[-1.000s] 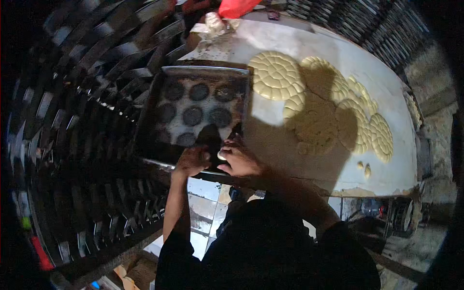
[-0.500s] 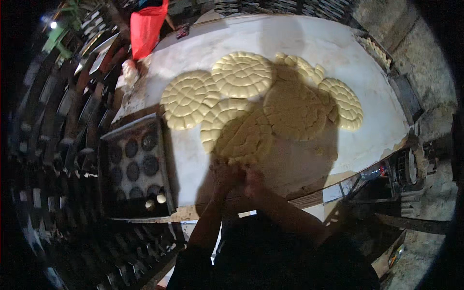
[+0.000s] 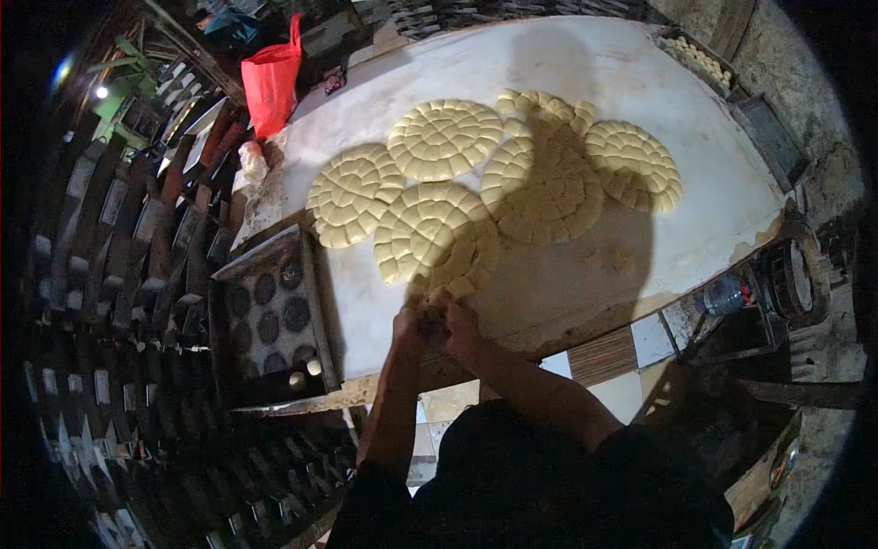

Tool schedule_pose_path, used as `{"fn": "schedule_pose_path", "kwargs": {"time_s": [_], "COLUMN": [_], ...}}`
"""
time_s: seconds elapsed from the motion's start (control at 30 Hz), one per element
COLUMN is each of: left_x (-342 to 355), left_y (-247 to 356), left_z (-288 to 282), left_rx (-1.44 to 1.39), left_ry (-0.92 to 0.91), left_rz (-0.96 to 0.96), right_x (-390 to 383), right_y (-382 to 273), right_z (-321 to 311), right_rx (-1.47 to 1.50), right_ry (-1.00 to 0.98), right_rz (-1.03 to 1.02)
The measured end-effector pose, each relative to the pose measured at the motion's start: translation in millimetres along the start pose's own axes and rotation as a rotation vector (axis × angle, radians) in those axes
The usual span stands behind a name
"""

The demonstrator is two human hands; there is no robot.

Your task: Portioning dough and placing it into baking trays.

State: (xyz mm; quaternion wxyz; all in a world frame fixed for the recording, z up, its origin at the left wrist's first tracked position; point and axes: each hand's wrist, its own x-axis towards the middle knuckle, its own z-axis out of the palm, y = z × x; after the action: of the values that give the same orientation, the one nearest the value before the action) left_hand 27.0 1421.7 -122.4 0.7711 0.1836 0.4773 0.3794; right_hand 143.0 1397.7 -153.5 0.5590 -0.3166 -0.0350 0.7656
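Note:
Several flat rounds of pale dough, cut into small blocks, lie on the white table [image 3: 713, 183]. The nearest dough round [image 3: 430, 229] reaches almost to my fingers, its right side in shadow. At its near edge my left hand [image 3: 409, 329] and my right hand [image 3: 461, 328] are close together, fingers curled in. They are closed around a small piece of dough [image 3: 442, 300]; shadow blurs its shape. To the left, a dark metal tray [image 3: 315, 306] has round cups, with two dough balls [image 3: 305, 374] at its near right corner.
A red bag [image 3: 271, 87] stands at the table's far left corner, above a clear plastic bag [image 3: 251, 163]. A tray of small dough balls [image 3: 700, 59] sits at the far right. Dark stacked slats fill the left side. A plastic bottle [image 3: 724, 295] lies beyond the right edge.
The view has shifted, and my head's shadow has moved, so more of the nearest dough rounds is lit. My hands stay close together at the near dough edge.

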Motion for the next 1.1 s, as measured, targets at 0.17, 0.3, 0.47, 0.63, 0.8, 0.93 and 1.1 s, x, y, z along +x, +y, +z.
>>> {"fn": "schedule_pose_path", "kwargs": {"time_s": [0.17,0.3,0.47,0.63,0.8,0.93,1.1], "left_x": [-46,-123,-210,-185,-144,-82,-28], "left_y": [-97,-125,-76,-50,-16,-54,-34], "left_z": [-65,-103,-49,-37,-11,-69,-126], "left_rx": [0.541,0.569,0.397,0.531,0.1,0.098,1.321], "left_ry": [0.1,0.334,0.313,0.262,0.285,0.399,0.488], "left_rz": [0.796,0.487,0.417,0.887,0.855,0.9,1.056], "right_x": [-68,-123,-200,-172,-132,-114,-85], "right_y": [64,104,73,50,-43,-119,-169], "right_z": [-16,-24,51,67,54,-22,-111], "right_rx": [-0.036,-0.609,-0.184,-0.547,-0.741,-1.205,-2.41], "right_ry": [0.186,0.066,0.129,0.041,0.105,0.162,-0.445], "right_rz": [0.226,-0.104,0.21,-0.195,-0.692,-0.834,-0.748]}}
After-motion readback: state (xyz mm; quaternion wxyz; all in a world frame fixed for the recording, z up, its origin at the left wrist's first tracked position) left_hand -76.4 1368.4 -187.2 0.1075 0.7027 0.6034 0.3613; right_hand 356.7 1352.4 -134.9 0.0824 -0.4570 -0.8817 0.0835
